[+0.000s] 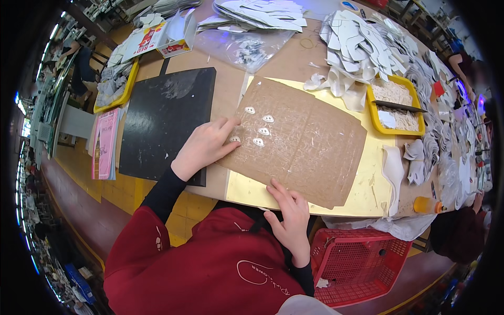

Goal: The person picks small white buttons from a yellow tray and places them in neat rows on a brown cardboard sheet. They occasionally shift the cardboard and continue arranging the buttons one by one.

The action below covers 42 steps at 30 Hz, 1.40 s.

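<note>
A brown, glossy-coated cardboard sheet (310,147) lies tilted on a yellow sheet (362,194) at the table's front. Several small white oval pieces with dark holes (268,118) are spread over its left part. My left hand (205,144) reaches across its left edge, thumb and fingers bent around one more white piece (234,139); how firmly they grip it is hard to see. At the sheet's near edge is my right hand (290,215), fingers and thumb apart, with the fingertips against the edge and nothing visible held.
Left of the sheet lies a black slab (163,121), beside a pink booklet (105,144). White cut pieces (357,44) are heaped at the back. A yellow tray (396,128) stands right, near an orange bottle (426,205). Below the table edge sits a red basket (357,268).
</note>
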Each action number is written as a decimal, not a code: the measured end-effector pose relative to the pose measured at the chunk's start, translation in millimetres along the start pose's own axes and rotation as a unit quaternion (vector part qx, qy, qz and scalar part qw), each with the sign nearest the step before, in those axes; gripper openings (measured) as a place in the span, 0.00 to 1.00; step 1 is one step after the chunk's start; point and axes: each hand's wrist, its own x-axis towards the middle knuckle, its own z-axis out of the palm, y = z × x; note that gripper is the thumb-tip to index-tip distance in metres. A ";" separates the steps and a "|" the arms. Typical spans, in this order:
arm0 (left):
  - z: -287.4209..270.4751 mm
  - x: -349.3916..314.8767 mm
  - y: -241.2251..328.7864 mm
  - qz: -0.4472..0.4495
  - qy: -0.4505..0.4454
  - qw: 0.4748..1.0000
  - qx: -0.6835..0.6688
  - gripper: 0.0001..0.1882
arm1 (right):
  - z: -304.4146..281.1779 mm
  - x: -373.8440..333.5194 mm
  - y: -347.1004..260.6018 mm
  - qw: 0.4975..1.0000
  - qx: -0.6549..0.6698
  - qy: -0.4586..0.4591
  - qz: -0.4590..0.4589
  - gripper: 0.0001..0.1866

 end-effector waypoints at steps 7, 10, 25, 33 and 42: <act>6.1 -2.0 -10.3 0.022 0.053 0.998 -0.037 0.12 | -0.4 -0.1 -1.2 1.000 -0.004 0.005 -0.003 0.28; 2.0 -2.9 -11.8 0.042 0.042 0.997 -0.039 0.13 | 0.9 -1.2 0.0 1.000 -0.004 0.007 -0.005 0.28; -17.0 5.4 -24.1 0.048 -0.052 0.993 -0.095 0.08 | 1.5 -1.3 1.1 1.000 -0.014 0.006 -0.011 0.28; -21.1 2.7 -24.4 0.018 -0.046 0.988 -0.148 0.07 | 1.5 -0.6 1.7 1.000 -0.018 0.004 -0.013 0.28; -20.8 3.6 -19.6 -0.088 -0.063 0.968 -0.227 0.09 | -0.7 1.2 -1.3 1.000 -0.003 0.006 0.009 0.27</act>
